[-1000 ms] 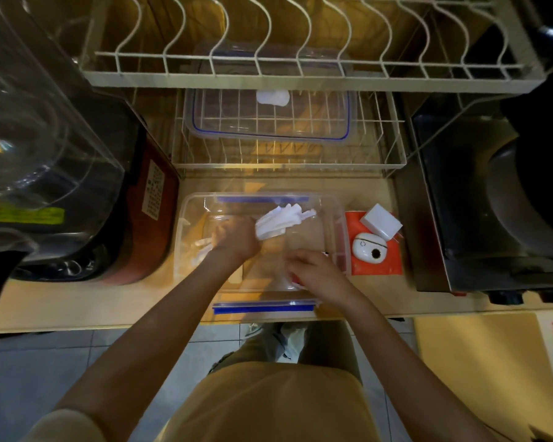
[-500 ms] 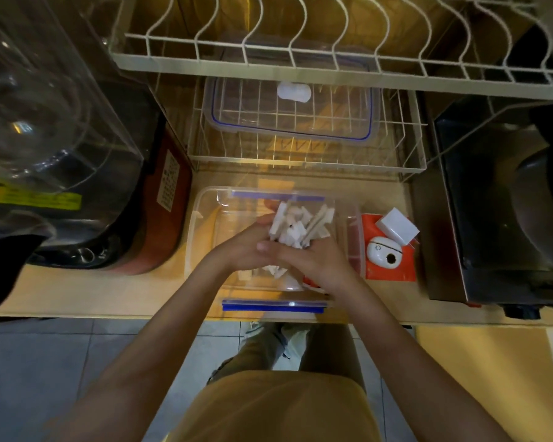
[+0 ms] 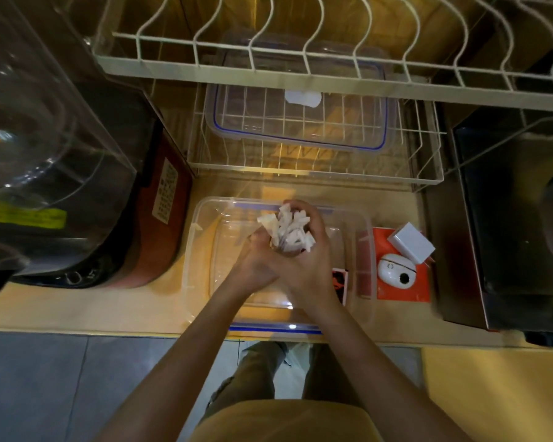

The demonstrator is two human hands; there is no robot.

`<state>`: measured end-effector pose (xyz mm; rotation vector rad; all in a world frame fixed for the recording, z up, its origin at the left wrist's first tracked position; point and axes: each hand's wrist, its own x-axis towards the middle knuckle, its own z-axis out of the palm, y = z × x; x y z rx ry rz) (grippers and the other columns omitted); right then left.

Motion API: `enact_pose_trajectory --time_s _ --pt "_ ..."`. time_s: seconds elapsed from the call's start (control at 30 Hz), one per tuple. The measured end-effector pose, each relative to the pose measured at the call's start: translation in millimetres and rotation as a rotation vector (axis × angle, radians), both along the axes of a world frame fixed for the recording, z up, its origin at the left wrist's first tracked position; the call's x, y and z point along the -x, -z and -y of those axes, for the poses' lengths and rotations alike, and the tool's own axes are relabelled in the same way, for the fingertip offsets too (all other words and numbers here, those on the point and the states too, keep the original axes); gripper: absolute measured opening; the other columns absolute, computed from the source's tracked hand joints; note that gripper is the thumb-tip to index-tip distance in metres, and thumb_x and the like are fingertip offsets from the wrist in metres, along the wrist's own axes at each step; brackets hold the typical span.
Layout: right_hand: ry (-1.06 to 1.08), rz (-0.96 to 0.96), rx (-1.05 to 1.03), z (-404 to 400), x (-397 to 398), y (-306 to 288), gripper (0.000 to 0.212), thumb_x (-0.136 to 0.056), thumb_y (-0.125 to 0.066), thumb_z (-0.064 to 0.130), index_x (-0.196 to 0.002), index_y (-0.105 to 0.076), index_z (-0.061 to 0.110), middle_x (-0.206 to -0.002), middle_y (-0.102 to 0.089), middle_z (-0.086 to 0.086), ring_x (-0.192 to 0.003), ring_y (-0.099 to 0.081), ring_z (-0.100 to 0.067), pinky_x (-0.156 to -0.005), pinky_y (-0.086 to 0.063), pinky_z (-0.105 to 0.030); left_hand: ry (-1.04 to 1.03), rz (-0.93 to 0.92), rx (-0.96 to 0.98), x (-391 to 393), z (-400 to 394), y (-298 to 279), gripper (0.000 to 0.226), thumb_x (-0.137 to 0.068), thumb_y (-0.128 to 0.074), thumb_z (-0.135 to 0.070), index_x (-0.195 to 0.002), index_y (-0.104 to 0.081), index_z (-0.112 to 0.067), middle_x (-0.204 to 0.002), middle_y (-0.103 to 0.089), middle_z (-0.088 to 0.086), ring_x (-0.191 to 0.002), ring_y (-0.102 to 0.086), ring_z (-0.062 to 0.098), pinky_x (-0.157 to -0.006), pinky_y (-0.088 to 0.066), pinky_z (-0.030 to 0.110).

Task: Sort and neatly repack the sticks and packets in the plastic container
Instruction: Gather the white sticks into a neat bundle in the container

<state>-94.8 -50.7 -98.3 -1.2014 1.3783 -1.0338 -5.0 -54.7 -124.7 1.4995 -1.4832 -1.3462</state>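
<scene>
Head view shows a bundle of white paper-wrapped sticks [image 3: 289,229] standing roughly upright, long axis pointing up toward the camera and tilted slightly away, its frayed tops fanned unevenly. Both hands meet around its lower part: the left hand [image 3: 258,263] grips from the left, the right hand [image 3: 310,250] wraps from the right, held over the clear rectangular plastic container [image 3: 201,250] on the counter.

One head-worn view — looking steeply down, close over the counter [image 3: 77,311].
</scene>
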Motion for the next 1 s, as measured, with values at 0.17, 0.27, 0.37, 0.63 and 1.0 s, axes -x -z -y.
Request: enact_pose_trajectory --time_s 0.17,0.27,0.37,0.63,1.0 --pt "0.032 0.042 -0.048 3.7 0.5 0.1 0.036 -0.071 -0.074 -0.002 -0.102 -0.063 0.012 -0.089 -0.069 0.001 -0.090 -0.067 -0.011 -0.083 -0.054 -0.025 0.066 0.028 -0.161 2.3 2.0 -3.6 0.042 -0.081 -0.063 -0.016 -0.121 -0.052 -0.013 -0.125 -0.057 0.009 -0.119 -0.054 0.010 -0.093 -0.042 0.024" --pt "0.028 0.047 -0.047 8.4 0.5 -5.1 0.024 -0.074 -0.070 -0.006 -0.094 -0.066 0.006 -0.082 -0.069 -0.003 -0.077 -0.064 0.001 -0.076 -0.051 -0.012 0.029 0.039 -0.180 -0.9 6.0 -0.4 0.048 -0.084 -0.059 -0.005 -0.130 -0.044 -0.007 -0.127 -0.055 0.009 -0.119 -0.051 0.018 -0.094 -0.043 0.025" --pt "-0.015 0.075 -0.003 9.7 0.7 -7.5 0.038 -0.068 -0.073 -0.005 -0.102 -0.062 0.006 -0.092 -0.068 -0.008 -0.087 -0.065 -0.005 -0.082 -0.052 -0.020 0.049 0.020 0.021 -3.7 9.8 -5.3 0.022 -0.073 -0.063 -0.028 -0.094 -0.061 -0.024 -0.090 -0.067 -0.013 -0.092 -0.062 0.002 -0.076 -0.054 0.021" --pt "-0.068 0.062 0.024 9.5 3.8 0.5 0.072 -0.063 -0.076 0.008 -0.127 -0.047 0.026 -0.117 -0.064 -0.003 -0.113 -0.060 -0.014 -0.097 -0.050 -0.039 0.112 0.127 0.204 -6.9 9.2 -5.1 0.018 -0.075 -0.060 -0.033 -0.091 -0.061 -0.025 -0.091 -0.061 -0.012 -0.090 -0.061 0.003 -0.076 -0.053 0.025" --pt "-0.174 0.117 -0.091 20.2 8.9 -24.3 0.032 -0.071 -0.072 -0.003 -0.069 -0.061 0.027 -0.060 -0.064 0.019 -0.059 -0.058 0.011 -0.058 -0.046 -0.002 -0.017 -0.181 0.012 7.3 9.0 -4.1 0.024 -0.077 -0.067 -0.008 -0.094 -0.054 -0.018 -0.081 -0.057 -0.022 -0.083 -0.057 -0.022 -0.069 -0.042 -0.002"
